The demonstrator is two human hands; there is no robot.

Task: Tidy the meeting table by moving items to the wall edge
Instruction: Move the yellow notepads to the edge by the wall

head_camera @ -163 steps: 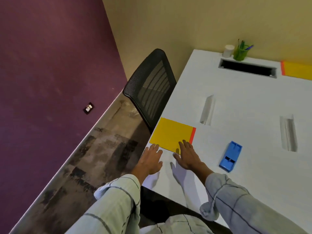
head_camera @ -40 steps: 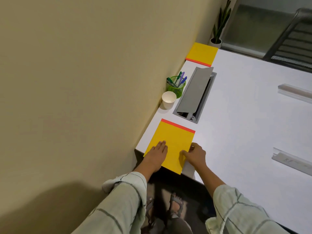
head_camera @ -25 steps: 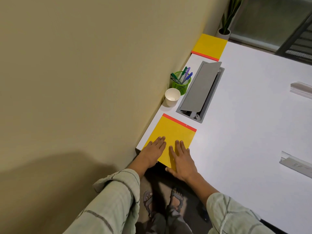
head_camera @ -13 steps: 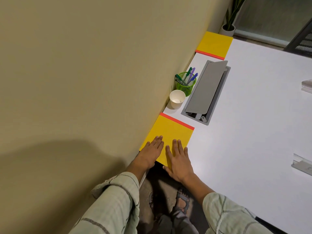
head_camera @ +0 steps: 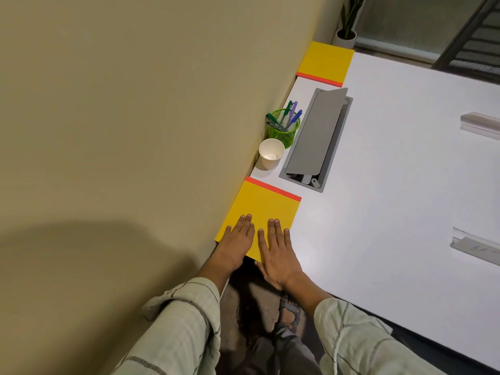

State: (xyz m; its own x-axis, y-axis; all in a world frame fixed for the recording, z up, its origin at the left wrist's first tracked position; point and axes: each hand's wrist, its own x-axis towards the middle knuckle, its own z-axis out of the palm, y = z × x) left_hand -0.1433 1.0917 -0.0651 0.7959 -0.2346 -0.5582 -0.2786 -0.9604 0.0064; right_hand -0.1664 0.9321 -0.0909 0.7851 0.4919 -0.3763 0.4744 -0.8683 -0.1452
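A yellow notepad (head_camera: pixel 266 209) with a red top strip lies flat at the near corner of the white table (head_camera: pixel 392 198), its left side against the beige wall. My left hand (head_camera: pixel 238 243) and my right hand (head_camera: pixel 278 253) rest flat on its near end, fingers spread, holding nothing. A second yellow notepad (head_camera: pixel 324 62) lies at the far end of the wall edge. Between the pads, by the wall, stand a white paper cup (head_camera: pixel 271 156) and a green mesh pen holder (head_camera: pixel 284 127) with several pens.
A grey cable box (head_camera: pixel 315 140) with its lid raised is set into the table beside the cup. Two clear name-plate stands (head_camera: pixel 480 124) (head_camera: pixel 476 244) sit at the right. A potted plant (head_camera: pixel 345 36) and a mesh chair (head_camera: pixel 476 41) stand beyond the table's far end.
The yellow notepad was carried from the table's chair side to the wall corner. In the last second it slid left against the wall, and my right hand went from gripping its edge to lying flat.
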